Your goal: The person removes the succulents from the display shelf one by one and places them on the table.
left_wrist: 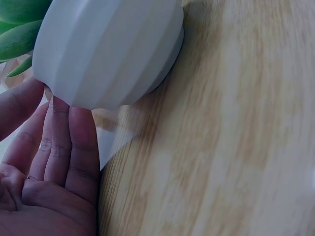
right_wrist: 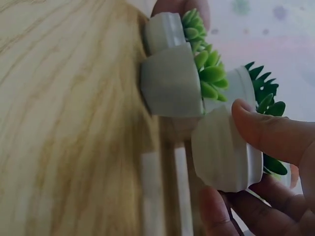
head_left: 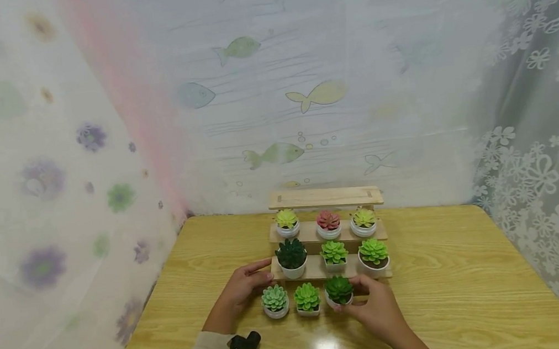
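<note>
My right hand (head_left: 376, 306) grips the white pot of a dark green artificial succulent (head_left: 339, 290), thumb and fingers on opposite sides. In the right wrist view this white pot (right_wrist: 221, 150) is raised off the tabletop. At the left end of a three-step wooden plant stand (head_left: 313, 274), my left hand (head_left: 241, 284) holds the lower step's edge between thumb and fingers. A pale green succulent (head_left: 275, 298) and a bright green one (head_left: 307, 297) stand on the table before the stand. The ribbed white pot (left_wrist: 108, 54) partly hides the left fingertips in the left wrist view.
A very dark succulent (head_left: 292, 255) and two bright green ones line the lower step. On the middle step, a red succulent (head_left: 328, 222) sits between two yellow-green ones. The top board (head_left: 325, 197) is nearest the patterned curtain (head_left: 380, 132) behind the wooden table (head_left: 447, 270).
</note>
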The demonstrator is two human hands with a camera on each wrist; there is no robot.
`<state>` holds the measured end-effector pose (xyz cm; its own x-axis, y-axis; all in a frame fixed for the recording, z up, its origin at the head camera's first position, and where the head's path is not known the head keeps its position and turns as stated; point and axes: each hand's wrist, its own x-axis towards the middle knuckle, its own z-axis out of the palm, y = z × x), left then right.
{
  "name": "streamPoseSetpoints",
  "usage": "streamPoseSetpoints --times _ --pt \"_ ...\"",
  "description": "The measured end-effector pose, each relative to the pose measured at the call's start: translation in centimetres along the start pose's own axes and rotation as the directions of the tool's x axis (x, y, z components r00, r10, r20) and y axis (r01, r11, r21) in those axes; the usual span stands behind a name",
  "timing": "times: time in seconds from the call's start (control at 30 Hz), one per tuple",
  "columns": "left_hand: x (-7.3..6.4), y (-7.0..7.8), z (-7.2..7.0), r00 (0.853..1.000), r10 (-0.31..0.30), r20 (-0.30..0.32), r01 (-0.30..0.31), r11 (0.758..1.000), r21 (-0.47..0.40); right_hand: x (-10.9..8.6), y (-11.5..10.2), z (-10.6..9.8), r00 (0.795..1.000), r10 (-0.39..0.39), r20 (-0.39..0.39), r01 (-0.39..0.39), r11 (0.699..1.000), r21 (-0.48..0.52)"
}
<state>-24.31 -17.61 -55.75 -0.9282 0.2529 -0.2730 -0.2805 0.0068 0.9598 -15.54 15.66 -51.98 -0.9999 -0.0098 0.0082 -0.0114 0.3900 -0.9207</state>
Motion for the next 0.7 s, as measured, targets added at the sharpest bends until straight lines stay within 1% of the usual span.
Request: streamPoseSetpoints --times 0.1,0.33,0.5,0.7 --pt "0.0 0.0 0.0 1.0 0.0 0.002 0.0 1.0 0.002 0.0 0.4 0.2 1.0 0.003 0.011 -0.003 1.0 0.002" --pt "0.0 0.0 0.0 1.0 0.005 0.009 -0.005 1.0 0.001 0.2 0.9 0.5 0.998 0.049 0.036 -0.048 0.998 -0.029" --pt "0.0 -0.1 0.0 1.0 0.006 0.011 -0.006 1.0 0.001 0.2 1.2 0.7 0.998 0.041 0.042 -0.039 0.998 -0.05" --pt "0.0 -0.1 0.0 1.0 0.008 0.012 -0.008 1.0 0.001 0.2 1.3 0.9 0.998 0.053 0.047 -0.049 0.997 -0.066"
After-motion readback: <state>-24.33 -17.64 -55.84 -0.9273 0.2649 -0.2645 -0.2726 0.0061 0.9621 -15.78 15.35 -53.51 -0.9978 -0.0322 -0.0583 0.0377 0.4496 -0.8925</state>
